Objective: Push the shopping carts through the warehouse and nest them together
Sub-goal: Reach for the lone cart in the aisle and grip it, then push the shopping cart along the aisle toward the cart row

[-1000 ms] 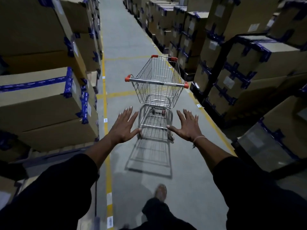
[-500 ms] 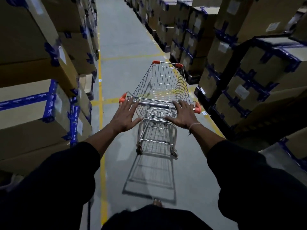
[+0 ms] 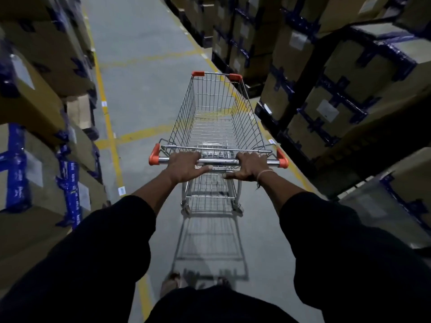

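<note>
A wire shopping cart (image 3: 217, 117) with orange corner caps stands in the aisle straight ahead of me, its basket empty. My left hand (image 3: 185, 166) grips the left part of its chrome handle bar (image 3: 219, 162), fingers curled over the top and thumb underneath. My right hand (image 3: 249, 166), with a thin band at the wrist, grips the right part of the same bar. Both arms in black sleeves reach forward. No second cart is in view.
Stacks of cardboard boxes (image 3: 35, 108) strapped in blue tape wall the aisle on the left, and more stacks (image 3: 345, 89) stand close on the right, near the cart's front corner. Yellow floor lines (image 3: 109, 127) mark the grey concrete aisle (image 3: 144, 73), which runs on ahead.
Both hands were spread open and short of the cart, then reached the handle. Now they grip the bar, and the cart is closer to me.
</note>
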`<state>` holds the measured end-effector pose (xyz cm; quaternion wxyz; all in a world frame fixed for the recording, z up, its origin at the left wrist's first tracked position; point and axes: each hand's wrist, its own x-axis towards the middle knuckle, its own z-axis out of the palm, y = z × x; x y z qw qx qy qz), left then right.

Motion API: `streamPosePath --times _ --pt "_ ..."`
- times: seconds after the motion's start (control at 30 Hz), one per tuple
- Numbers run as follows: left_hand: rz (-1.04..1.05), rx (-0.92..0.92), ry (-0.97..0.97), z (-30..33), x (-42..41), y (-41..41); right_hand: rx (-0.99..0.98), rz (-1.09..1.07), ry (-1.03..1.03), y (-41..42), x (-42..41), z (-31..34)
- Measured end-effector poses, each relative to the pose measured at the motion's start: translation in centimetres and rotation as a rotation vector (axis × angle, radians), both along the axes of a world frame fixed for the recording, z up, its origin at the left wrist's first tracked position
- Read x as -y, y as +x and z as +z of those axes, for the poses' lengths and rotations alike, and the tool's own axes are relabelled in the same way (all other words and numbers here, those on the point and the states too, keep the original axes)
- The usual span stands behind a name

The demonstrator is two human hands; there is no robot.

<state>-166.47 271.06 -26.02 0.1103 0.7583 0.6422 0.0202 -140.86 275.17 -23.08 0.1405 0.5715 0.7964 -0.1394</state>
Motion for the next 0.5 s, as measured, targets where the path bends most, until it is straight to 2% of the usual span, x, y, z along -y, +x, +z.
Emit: streamPosePath --times 0.17,0.5 --pt "-0.055 -0.054 -0.06 0.3 -2.0 -0.7 0.055 -0.118 -0.114 -1.4 -1.7 0.6" --pt "-0.183 -0.042 -0.029 0.5 -2.6 -2.0 0.105 -0.217 -0.063 -2.9 0.1 0.6"
